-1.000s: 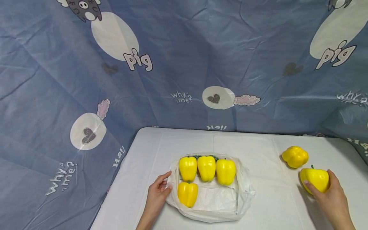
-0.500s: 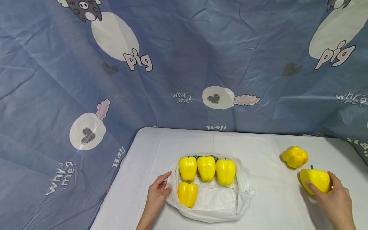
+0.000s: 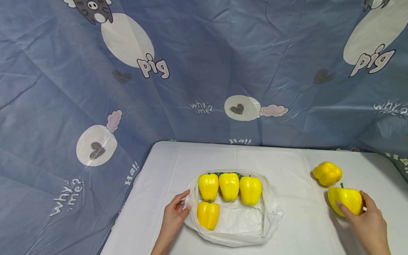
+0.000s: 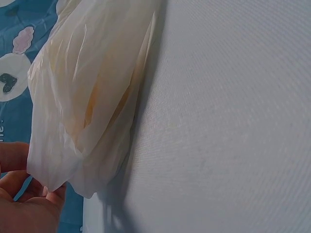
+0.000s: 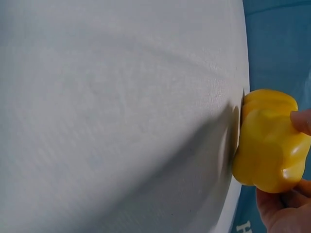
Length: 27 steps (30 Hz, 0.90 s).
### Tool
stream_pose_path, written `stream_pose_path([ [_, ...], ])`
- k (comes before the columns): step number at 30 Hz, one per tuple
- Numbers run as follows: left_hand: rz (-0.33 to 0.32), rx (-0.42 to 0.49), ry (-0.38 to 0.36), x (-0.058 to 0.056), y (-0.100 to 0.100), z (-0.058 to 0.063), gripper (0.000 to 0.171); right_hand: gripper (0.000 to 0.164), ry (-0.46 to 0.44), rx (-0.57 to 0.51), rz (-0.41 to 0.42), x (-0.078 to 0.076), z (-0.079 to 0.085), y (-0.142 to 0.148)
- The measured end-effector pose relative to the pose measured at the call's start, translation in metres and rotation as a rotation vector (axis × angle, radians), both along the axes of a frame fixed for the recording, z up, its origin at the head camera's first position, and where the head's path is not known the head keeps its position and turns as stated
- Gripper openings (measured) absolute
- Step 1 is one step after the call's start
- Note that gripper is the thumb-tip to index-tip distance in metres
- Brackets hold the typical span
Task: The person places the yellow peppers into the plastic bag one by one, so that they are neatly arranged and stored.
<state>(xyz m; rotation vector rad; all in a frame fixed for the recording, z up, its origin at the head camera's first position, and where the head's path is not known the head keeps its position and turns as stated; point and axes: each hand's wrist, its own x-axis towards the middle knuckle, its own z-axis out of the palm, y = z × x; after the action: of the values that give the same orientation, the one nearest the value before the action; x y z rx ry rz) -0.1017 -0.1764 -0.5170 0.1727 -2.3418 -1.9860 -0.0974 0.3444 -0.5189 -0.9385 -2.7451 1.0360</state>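
My left hand pinches the left edge of a thin white plastic bag between thumb and fingers. The left wrist view shows the bag's crumpled side hanging by the fingertips, with yellow showing faintly through. Inside the bag, a row of 3 yellow bell peppers lies at the back, and another yellow bell pepper sits at front left. At the far right my right hand grips a yellow bell pepper, thumb on one side and fingers on the other. Its green stem points away from me.
Another yellow bell pepper lies on its side just behind the held one. A white cloth covers the table. Behind and to the left hangs a blue printed sheet.
My right hand shifts slightly left with the bell pepper it grips, after a tiny drift right. The left hand and the bag keep their place.
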Motion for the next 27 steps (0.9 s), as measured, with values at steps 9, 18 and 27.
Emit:
stream_pose_path([
  [9,-0.006,-0.004,0.012,-0.001,0.000,-0.001,0.051,0.093,-0.003,-0.037,-0.003,0.005,-0.001,-0.010],
  [18,-0.014,0.004,0.027,-0.001,0.000,-0.001,0.051,0.095,0.025,-0.088,-0.001,0.006,-0.003,-0.013],
  [27,-0.016,-0.002,0.021,-0.001,0.001,-0.001,0.051,0.093,0.060,-0.127,0.016,0.007,0.001,-0.019],
])
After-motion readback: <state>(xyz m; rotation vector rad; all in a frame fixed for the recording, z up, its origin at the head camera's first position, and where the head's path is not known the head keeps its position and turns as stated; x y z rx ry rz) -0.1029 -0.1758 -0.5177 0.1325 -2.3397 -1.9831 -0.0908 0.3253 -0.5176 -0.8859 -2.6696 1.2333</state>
